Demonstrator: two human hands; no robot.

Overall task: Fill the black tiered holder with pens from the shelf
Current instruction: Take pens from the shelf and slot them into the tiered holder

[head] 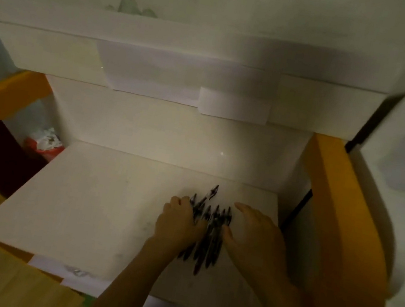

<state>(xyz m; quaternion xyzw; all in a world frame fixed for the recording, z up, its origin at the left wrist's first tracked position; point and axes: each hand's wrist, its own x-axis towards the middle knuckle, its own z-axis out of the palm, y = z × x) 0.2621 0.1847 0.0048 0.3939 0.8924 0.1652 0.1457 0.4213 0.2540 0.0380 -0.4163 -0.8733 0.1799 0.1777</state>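
Gathering has only begun: the left hand (179, 222) and right hand (253, 237) cup a loose pile of black pens (210, 230) on the white shelf (97, 205), fingers relaxed, none lifted. No holder in view; filling remains.

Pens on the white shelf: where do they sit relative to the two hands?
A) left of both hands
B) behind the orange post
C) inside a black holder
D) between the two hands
D: the pens lie in a bunch on the shelf, with the left hand and right hand flanking them.
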